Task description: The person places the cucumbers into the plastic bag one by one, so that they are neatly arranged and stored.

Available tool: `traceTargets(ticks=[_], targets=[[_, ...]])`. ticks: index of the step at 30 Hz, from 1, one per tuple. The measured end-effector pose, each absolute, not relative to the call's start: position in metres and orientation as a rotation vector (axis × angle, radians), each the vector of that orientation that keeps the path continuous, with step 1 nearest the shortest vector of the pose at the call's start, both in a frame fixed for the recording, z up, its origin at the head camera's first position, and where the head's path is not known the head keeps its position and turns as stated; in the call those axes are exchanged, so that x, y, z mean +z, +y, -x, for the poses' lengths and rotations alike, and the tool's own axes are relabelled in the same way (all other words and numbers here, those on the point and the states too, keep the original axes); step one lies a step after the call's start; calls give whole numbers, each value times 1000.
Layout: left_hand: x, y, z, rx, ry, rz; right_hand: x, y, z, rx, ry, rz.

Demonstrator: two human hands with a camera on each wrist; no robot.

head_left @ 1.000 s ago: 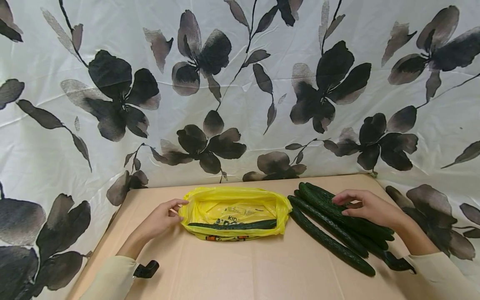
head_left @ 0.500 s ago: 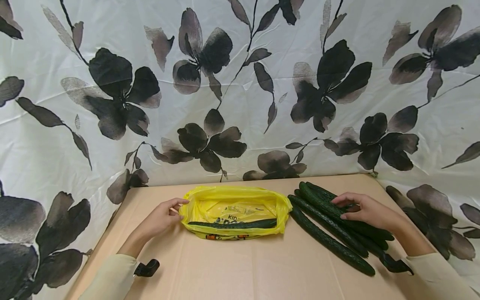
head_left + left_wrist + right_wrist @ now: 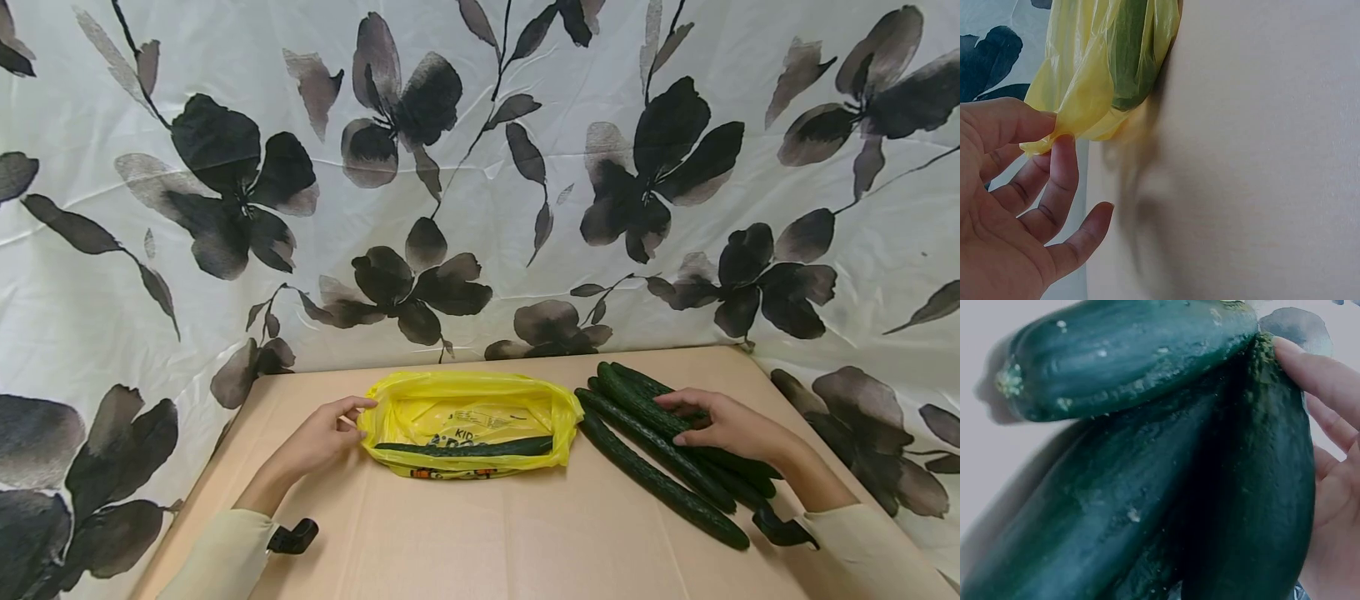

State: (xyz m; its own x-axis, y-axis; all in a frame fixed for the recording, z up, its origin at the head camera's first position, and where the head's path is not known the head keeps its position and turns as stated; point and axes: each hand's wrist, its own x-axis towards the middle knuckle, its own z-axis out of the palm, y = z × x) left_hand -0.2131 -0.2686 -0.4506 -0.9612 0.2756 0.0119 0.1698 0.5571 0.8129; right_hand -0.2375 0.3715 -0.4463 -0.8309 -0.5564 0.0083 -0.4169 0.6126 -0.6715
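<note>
the left hand (image 3: 326,429) pinches the yellow bag (image 3: 472,396) while the right hand (image 3: 723,425) grips a cucumber (image 3: 1254,475).

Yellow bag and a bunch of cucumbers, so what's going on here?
A person's left hand pinches one end of a yellow bag, which lies open with one cucumber inside. Their right hand is at the pile of cucumbers beside it, touching one; whether it grips firmly, I can't tell.
</note>
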Motion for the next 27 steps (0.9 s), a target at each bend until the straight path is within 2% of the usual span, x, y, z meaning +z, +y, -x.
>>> traceTargets(ticks=[27], targets=[[-452,-265,215,1356,2689,-370,-451,358,256,-838,2731,646]])
